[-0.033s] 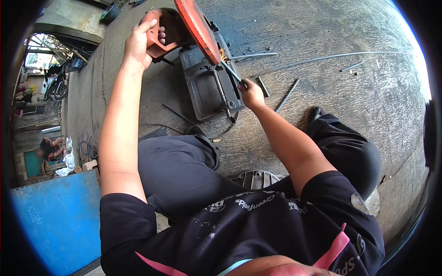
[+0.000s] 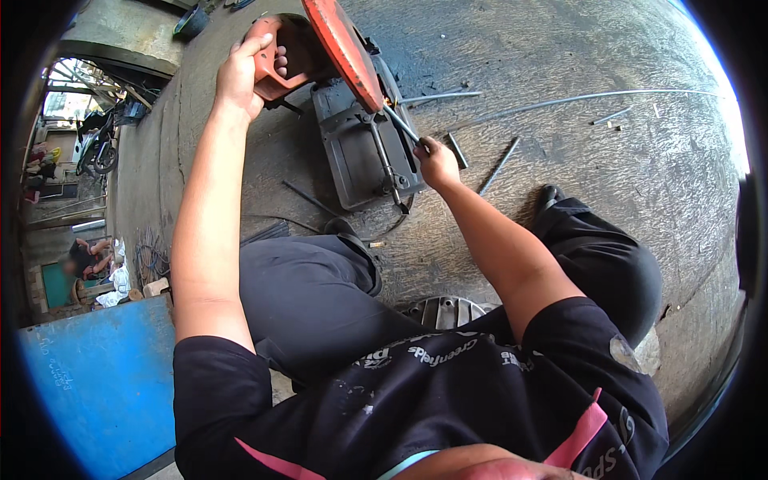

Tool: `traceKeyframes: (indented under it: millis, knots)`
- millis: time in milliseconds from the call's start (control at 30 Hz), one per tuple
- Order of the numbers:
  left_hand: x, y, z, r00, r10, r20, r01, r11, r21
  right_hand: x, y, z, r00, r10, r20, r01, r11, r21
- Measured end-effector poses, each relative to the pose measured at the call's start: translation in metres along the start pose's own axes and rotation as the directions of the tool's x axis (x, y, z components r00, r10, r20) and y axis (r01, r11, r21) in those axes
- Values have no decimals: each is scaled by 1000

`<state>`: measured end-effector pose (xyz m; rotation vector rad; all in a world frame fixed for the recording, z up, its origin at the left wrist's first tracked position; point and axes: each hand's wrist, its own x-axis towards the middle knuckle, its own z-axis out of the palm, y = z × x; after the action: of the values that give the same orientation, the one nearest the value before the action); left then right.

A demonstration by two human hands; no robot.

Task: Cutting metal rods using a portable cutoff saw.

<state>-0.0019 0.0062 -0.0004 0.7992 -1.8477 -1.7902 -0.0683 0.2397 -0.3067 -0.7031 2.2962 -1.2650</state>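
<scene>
As the left hand (image 2: 242, 78) clasps an orange-and-grey metal saw (image 2: 342, 52), the right hand (image 2: 439, 164) grips a grey metal rod (image 2: 402, 125)! It slants.

A metalworking shop is being seen here: right on the stained, worn floor (image 2: 624, 176) a red-and-grey cut-off saw (image 2: 346, 56) is set, and about it short metal rods (image 2: 500, 166) are scattered, with a long pipe (image 2: 584, 98) stretched out beyond! Over on the left, a motorcycle (image 2: 100, 150) is parked, and thin rods (image 2: 150, 258) are heaped near a blue panel (image 2: 104, 376).
</scene>
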Motion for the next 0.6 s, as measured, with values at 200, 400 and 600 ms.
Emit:
traceKeyframes:
  millis: [200,400,600]
  knots:
    - [1,-2,-7,1000,-6,22,6,1000,6,1,-3,-2,995,68,77,-77,991,114]
    - [2,-2,-7,999,-12,39,11,1000,5,1,3,-3,909,119,399,-311,831,461]
    - [1,-2,-5,1000,-7,31,7,1000,14,-3,-3,-14,722,10,692,-621,451,641]
